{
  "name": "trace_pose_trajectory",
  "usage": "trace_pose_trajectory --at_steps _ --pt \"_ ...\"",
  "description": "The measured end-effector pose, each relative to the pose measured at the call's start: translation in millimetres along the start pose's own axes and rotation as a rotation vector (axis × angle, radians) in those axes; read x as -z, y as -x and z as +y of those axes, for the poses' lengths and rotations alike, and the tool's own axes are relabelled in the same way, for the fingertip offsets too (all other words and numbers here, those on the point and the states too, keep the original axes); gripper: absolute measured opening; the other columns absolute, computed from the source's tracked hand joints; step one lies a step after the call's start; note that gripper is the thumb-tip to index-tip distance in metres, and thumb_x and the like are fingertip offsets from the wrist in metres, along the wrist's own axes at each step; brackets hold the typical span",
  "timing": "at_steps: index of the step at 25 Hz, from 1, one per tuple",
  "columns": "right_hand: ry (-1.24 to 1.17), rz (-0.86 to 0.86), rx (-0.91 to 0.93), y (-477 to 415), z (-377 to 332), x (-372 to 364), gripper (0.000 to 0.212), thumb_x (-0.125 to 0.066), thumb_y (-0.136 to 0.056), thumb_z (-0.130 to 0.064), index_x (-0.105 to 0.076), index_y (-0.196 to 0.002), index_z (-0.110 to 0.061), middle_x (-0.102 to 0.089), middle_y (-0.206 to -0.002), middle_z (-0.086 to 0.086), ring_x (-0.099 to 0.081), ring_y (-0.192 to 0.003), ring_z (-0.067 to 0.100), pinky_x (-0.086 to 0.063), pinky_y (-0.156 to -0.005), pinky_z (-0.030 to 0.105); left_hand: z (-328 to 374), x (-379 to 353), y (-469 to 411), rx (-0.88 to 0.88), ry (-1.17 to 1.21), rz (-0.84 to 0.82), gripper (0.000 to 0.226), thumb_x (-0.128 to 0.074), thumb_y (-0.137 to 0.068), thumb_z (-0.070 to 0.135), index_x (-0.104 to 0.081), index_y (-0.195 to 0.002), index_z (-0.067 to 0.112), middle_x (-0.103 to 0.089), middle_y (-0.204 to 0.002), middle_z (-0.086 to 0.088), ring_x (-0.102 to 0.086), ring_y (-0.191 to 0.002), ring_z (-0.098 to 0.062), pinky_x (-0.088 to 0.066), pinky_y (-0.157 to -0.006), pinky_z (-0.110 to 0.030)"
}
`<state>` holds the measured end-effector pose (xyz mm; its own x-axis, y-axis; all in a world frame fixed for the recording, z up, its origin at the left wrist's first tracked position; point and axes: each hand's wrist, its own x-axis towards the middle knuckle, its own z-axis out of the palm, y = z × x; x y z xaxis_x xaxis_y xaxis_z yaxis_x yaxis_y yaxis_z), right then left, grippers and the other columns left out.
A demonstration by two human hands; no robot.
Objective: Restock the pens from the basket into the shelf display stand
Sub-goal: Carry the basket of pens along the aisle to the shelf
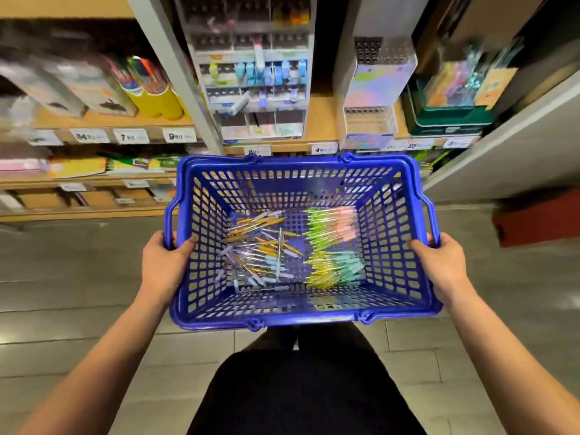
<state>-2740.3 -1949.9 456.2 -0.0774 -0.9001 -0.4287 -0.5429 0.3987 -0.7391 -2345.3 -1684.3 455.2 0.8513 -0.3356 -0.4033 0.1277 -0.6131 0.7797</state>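
So, a blue plastic basket [298, 161] was held out at waist level. The left hand [163, 265] was wrapped round its 9 o'clock rim and the right hand [445, 265] round its 3 o'clock rim. Both thumbs were hooked over onto the inner walls, and the other fingers were hidden behind the sides.

On the basket floor, a messy pile of loose pens [260, 255] with clear barrels and orange, lilac and pale blue bits was spread toward 9 o'clock. A tidy green-and-pink bundle [329, 229] was laid toward 2 o'clock. A yellow-and-teal bundle [332, 268] was laid toward 4 o'clock, just beside the first one. The walls and floor were moulded as a grid of small rectangular holes.

Up at 12 o'clock, a tiered clear display stand [254, 73] was set on the wooden shelf [317, 120]. Blue-capped items were seen in its middle row, while the other compartments couldn't really be made out. At 1 o'clock, a second stand [375, 86] was seen, with a shiny iridescent front and rows of round holes on top. Price tags [130, 135] were clipped along the shelf edge. The 10 o'clock side was badly smeared by motion blur, so the goods there couldn't be identified.
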Motion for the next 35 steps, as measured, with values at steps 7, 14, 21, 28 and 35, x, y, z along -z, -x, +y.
trace_pose_trajectory --at_steps 7,14,21,28,35 --pt "0.027 -0.031 -0.012 -63 36 -49 0.018 -0.076 -0.079 -0.016 -0.061 -0.084 -0.026 -0.072 -0.085 -0.006 -0.068 -0.07 0.01 -0.057 -0.07 0.03 -49 -59 -56 0.014 -0.101 0.0 0.025 -0.075 -0.088 0.031 -0.061 -0.101 0.015 -0.069 -0.091 -0.002 -0.068 -0.085 -0.028 -0.054 -0.074 -0.036" --pt "0.065 0.014 -0.045 -148 122 -126 0.022 -0.078 -0.079 -0.017 -0.058 -0.079 -0.026 -0.068 -0.079 -0.008 -0.065 -0.07 0.016 -0.056 -0.07 0.031 -134 -143 -128 0.095 -0.141 -0.027 0.029 -0.073 -0.09 0.024 -0.063 -0.11 0.006 -0.071 -0.098 -0.01 -0.068 -0.083 -0.026 -0.056 -0.078 -0.038" --pt "0.057 0.016 -0.127 -230 228 -206 0.019 -0.081 -0.076 -0.022 -0.062 -0.08 -0.026 -0.072 -0.069 -0.012 -0.067 -0.058 0.003 -0.054 -0.061 0.024 -226 -225 -209 0.162 -0.202 -0.072 0.019 -0.075 -0.089 0.028 -0.063 -0.102 0.021 -0.071 -0.095 -0.004 -0.071 -0.088 -0.029 -0.058 -0.089 -0.047" --pt "0.028 0.012 -0.184 -302 301 -276 0.019 -0.081 -0.075 -0.02 -0.066 -0.087 -0.021 -0.074 -0.071 -0.008 -0.069 -0.056 0.003 -0.055 -0.058 0.022 -296 -293 -276 0.191 -0.183 -0.099 0.019 -0.075 -0.09 0.029 -0.059 -0.097 0.021 -0.072 -0.105 -0.013 -0.071 -0.099 -0.035 -0.056 -0.094 -0.056" --pt "0.051 0.009 -0.176 -353 341 -313 0.024 -0.08 -0.079 -0.019 -0.068 -0.1 -0.017 -0.073 -0.084 -0.002 -0.069 -0.063 0.01 -0.054 -0.06 0.023 -346 -341 -308 0.224 -0.167 -0.099 0.024 -0.073 -0.092 0.03 -0.058 -0.105 0.017 -0.07 -0.108 -0.019 -0.07 -0.1 -0.037 -0.055 -0.093 -0.058"
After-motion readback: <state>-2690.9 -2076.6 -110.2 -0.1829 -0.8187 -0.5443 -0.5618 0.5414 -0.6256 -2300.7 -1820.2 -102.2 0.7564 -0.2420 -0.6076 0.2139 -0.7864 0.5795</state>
